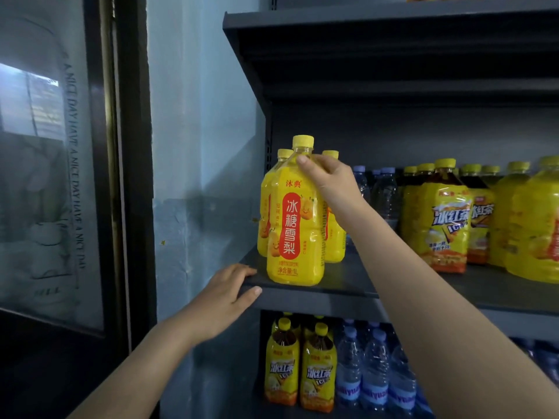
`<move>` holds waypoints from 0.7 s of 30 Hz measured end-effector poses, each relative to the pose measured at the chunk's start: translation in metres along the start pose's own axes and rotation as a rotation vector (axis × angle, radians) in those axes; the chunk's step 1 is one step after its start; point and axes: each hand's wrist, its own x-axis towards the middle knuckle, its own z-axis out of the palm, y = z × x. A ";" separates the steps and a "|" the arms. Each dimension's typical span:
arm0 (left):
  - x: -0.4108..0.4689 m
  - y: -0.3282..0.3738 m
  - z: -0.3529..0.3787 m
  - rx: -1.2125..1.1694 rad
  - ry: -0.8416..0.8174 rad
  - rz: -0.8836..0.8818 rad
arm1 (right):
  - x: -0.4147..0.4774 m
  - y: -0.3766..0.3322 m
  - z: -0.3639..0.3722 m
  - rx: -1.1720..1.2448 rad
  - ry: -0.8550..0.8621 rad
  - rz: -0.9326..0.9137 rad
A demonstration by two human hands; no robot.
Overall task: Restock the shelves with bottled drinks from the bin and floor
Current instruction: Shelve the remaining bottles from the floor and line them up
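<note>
A yellow pear-drink bottle (295,237) with a red label and yellow cap stands upright at the front left corner of the dark metal shelf (348,285). My right hand (325,176) is closed around its shoulder just below the cap. Two more bottles of the same drink (334,237) stand right behind it. My left hand (230,293) rests on the shelf's front left edge, fingers spread, holding no bottle.
Iced-tea bottles (444,219) and water bottles (384,192) fill the shelf to the right. The shelf below holds iced tea (317,370) and water (375,373). A glass-door cooler (60,176) stands at left beside a blue wall. Another shelf board (393,28) hangs overhead.
</note>
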 end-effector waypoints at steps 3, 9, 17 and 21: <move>-0.002 -0.003 0.003 0.016 0.015 0.013 | -0.020 0.015 -0.004 -0.101 -0.070 -0.016; -0.004 -0.008 0.007 0.090 0.009 0.029 | -0.047 0.036 -0.011 -0.082 -0.133 0.060; -0.002 -0.015 0.011 0.105 0.079 0.061 | -0.051 0.048 -0.002 -0.074 -0.020 0.070; -0.002 -0.014 0.013 0.087 0.112 0.065 | -0.044 0.053 0.010 -0.154 -0.019 0.050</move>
